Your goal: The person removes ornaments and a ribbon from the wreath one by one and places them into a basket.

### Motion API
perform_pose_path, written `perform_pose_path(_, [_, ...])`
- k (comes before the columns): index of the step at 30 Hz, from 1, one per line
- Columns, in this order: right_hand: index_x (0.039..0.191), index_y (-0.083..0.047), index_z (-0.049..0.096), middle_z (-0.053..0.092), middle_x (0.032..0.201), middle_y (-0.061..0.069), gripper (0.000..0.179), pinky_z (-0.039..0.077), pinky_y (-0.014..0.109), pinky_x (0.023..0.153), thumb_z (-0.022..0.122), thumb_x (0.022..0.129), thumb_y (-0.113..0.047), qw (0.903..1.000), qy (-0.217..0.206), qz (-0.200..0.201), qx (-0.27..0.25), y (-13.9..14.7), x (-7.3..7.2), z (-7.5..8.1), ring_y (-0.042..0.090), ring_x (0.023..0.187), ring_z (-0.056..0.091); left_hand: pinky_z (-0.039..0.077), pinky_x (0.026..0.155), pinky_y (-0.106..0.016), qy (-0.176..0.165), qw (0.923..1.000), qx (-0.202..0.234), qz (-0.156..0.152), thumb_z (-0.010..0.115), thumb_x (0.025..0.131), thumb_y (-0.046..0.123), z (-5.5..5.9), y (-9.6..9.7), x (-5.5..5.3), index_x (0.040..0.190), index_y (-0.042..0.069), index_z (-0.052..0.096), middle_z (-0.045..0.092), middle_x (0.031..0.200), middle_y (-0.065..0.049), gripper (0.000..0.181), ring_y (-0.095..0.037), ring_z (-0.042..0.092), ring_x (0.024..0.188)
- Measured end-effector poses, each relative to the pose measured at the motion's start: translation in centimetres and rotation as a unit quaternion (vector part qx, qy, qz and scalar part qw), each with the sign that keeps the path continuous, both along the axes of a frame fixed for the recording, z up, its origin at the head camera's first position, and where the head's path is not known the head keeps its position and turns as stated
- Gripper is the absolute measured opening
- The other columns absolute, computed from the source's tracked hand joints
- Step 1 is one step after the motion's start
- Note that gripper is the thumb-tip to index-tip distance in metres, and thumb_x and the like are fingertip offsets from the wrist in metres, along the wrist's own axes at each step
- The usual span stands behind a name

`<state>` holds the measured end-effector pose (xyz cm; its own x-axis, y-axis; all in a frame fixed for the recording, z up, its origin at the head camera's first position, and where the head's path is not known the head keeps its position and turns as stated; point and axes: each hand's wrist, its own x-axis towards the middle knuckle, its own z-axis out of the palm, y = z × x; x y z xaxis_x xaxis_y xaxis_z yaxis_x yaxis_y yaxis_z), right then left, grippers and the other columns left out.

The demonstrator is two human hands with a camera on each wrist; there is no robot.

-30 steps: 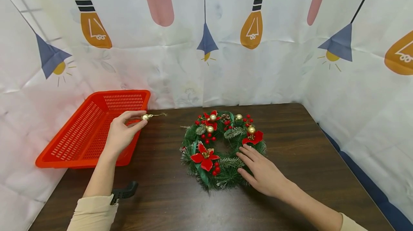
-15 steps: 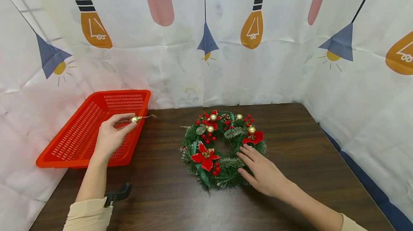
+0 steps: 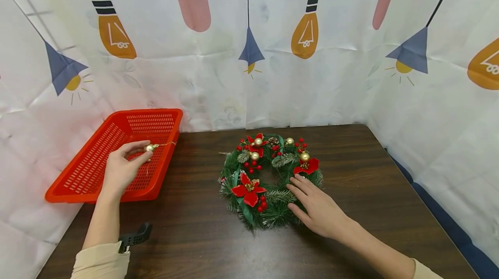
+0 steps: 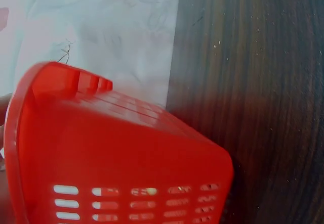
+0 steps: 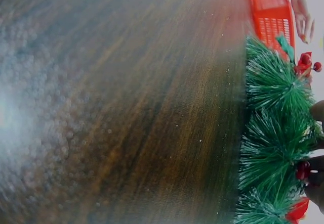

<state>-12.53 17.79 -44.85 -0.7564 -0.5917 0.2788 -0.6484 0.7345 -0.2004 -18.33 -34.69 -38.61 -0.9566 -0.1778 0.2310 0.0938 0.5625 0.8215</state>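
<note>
My left hand (image 3: 124, 168) pinches a small gold bauble (image 3: 149, 147) between thumb and fingertips, with its thin string trailing to the right. Both are over the red plastic basket (image 3: 66, 197); its side wall (image 4: 121, 143) fills much of the left wrist view. A tiny gold piece (image 3: 148, 160) shows just below the hand, too small to make out. On the table lies a green Christmas wreath (image 3: 278, 214) with red poinsettias, berries, gold baubles and a pinecone. My right hand (image 3: 317, 207) rests on its right side, fingers extended. In the right wrist view the fingertips touch the wreath's needles (image 5: 278, 138).
The dark wooden table (image 3: 202, 235) extends around the wreath and basket. A white curtain (image 3: 218, 92) printed with lamps hangs along the back and sides. A black strap (image 3: 136, 235) sticks out from the left wrist.
My left hand has carried the gold bauble left and slightly down, from the basket's right rim to over its inside. The right hand and the wreath stay where they were.
</note>
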Motion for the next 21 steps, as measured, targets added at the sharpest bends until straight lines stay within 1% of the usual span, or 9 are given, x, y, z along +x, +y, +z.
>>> perform_pose_path(3, [0.146,-0.001,0.056,0.047,0.154,0.017,0.058,0.036,0.051,0.115,0.061,0.104,-0.041,1.0000,-0.001,-0.001,-0.001,0.0,0.0,0.0,0.033,0.149,0.033,0.054,0.075,-0.013,-0.008,0.9999,-0.008,0.010,0.070,0.100,0.036,-0.1,-0.2,0.2,0.141,0.009,0.062,0.065,0.121,-0.003,0.049,0.000,0.064,0.094])
perform_pose_path(5, [0.146,-0.001,0.056,0.047,0.155,0.017,0.057,0.036,0.051,0.115,0.060,0.104,-0.041,1.0000,-0.001,0.000,-0.004,0.1,0.1,-0.1,0.033,0.149,0.033,0.053,0.075,-0.013,-0.011,0.9997,-0.018,0.014,0.069,0.100,0.037,-0.3,-0.4,0.3,0.141,0.009,0.063,0.065,0.121,-0.003,0.050,-0.002,0.061,0.097])
perform_pose_path(9, [0.146,-0.001,0.056,0.047,0.154,0.017,0.056,0.036,0.051,0.115,0.060,0.105,-0.040,0.9999,0.003,0.003,-0.010,0.1,0.1,-0.1,0.033,0.149,0.033,0.050,0.074,-0.013,-0.017,0.9991,-0.029,0.024,0.068,0.100,0.039,-0.5,-0.7,0.5,0.142,0.010,0.062,0.066,0.123,-0.004,0.051,-0.010,0.056,0.106])
perform_pose_path(14, [0.145,-0.001,0.056,0.047,0.154,0.017,0.056,0.036,0.051,0.115,0.060,0.104,-0.039,0.9999,0.007,0.005,-0.012,0.1,0.0,-0.1,0.033,0.148,0.034,0.048,0.076,-0.013,-0.027,0.9985,-0.029,0.039,0.068,0.100,0.038,-0.6,-1.2,0.7,0.143,0.011,0.061,0.064,0.126,-0.007,0.051,-0.015,0.054,0.110])
perform_pose_path(17, [0.145,-0.001,0.056,0.047,0.154,0.017,0.056,0.035,0.051,0.115,0.061,0.104,-0.039,0.9999,0.007,0.006,-0.011,0.1,0.0,-0.1,0.033,0.148,0.034,0.047,0.076,-0.012,-0.027,0.9981,-0.033,0.044,0.069,0.100,0.036,-0.6,-1.5,0.7,0.143,0.010,0.061,0.064,0.127,-0.009,0.050,-0.016,0.053,0.110])
perform_pose_path(21, [0.145,-0.001,0.056,0.047,0.154,0.017,0.057,0.034,0.051,0.116,0.061,0.104,-0.039,0.9999,0.005,0.004,-0.009,0.1,0.0,-0.1,0.033,0.149,0.034,0.048,0.075,-0.009,-0.026,0.9980,-0.038,0.044,0.070,0.100,0.036,-0.8,-1.9,0.8,0.141,0.010,0.062,0.064,0.126,-0.009,0.050,-0.014,0.053,0.110])
